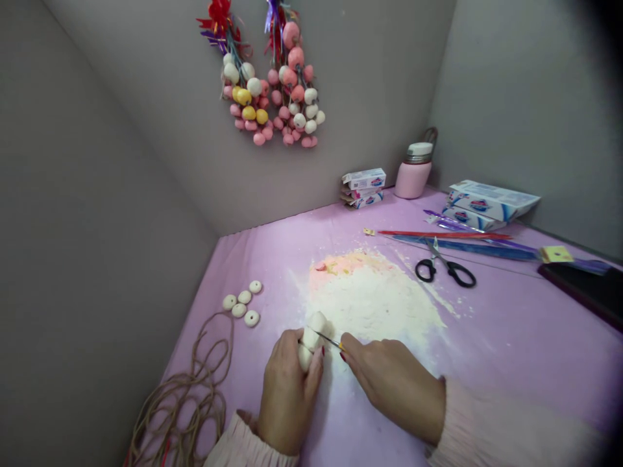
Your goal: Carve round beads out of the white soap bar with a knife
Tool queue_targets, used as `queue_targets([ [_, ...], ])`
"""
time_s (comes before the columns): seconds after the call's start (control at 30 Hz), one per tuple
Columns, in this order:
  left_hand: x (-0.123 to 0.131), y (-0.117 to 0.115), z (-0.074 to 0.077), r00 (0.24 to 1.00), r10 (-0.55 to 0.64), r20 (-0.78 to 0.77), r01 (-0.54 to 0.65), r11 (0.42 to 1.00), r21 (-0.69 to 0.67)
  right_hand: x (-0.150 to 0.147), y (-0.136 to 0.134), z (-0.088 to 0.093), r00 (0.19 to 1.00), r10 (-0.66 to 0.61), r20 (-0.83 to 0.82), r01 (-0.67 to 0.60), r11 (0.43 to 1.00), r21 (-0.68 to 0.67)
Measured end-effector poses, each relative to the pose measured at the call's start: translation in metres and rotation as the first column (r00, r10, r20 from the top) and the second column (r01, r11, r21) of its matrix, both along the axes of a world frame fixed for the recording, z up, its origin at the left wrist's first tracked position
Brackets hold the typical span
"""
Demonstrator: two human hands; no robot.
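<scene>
My left hand (291,383) is closed round a white, soap-like lump (317,322), with fingers on its left and a thumb along its right side. A groove or line runs across the lump. In my right hand (389,375) is a small thin-bladed knife (327,338); a bit of its yellowish handle shows by the fingertips. The blade's tip touches the lump's upper part. Behind both hands spreads a wide heap of white shavings and powder (374,298), pinkish at its far edge. Left of my left hand lie several round white beads (252,318) with holes.
A loose tangle of brown cord (189,402) lies at the left. Black-handled scissors (444,264), red pipe cleaners (438,234) and a dark flat object (584,292) lie at the right. Small cartons (365,179), larger cartons (491,200) and a pink jar (413,178) stand behind.
</scene>
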State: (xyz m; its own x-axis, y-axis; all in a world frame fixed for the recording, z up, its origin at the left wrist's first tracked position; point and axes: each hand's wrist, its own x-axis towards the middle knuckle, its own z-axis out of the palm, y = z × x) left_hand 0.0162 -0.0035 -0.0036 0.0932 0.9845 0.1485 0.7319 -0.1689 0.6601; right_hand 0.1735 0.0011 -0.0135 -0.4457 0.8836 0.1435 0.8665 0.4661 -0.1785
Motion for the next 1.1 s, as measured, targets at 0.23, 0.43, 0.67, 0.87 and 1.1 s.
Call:
queue_targets([
  [0.23,0.002,-0.001,-0.002,0.995,0.005,-0.097,-0.002,0.999,0.033,0.0,0.001,0.001,1.0,0.017,0.002,-0.017,1.0,-0.025],
  [0.43,0.005,-0.004,-0.006,0.96,0.007,-0.281,0.028,0.992,0.123,-0.006,-0.001,0.0,1.0,-0.023,-0.014,0.022,0.999,-0.031],
  [0.67,0.004,-0.005,-0.003,0.978,-0.04,-0.205,0.058,0.995,0.082,-0.005,0.005,0.011,0.992,-0.078,-0.101,0.074,0.996,-0.046],
  [0.87,0.001,-0.002,-0.001,0.996,-0.029,-0.085,0.03,1.0,0.01,-0.001,0.0,0.008,0.999,-0.008,-0.036,0.007,1.0,-0.002],
  [1.1,0.0,-0.002,0.0,0.999,-0.02,-0.037,0.02,1.0,-0.01,-0.002,0.001,0.001,0.999,-0.016,0.033,0.016,1.0,-0.007],
])
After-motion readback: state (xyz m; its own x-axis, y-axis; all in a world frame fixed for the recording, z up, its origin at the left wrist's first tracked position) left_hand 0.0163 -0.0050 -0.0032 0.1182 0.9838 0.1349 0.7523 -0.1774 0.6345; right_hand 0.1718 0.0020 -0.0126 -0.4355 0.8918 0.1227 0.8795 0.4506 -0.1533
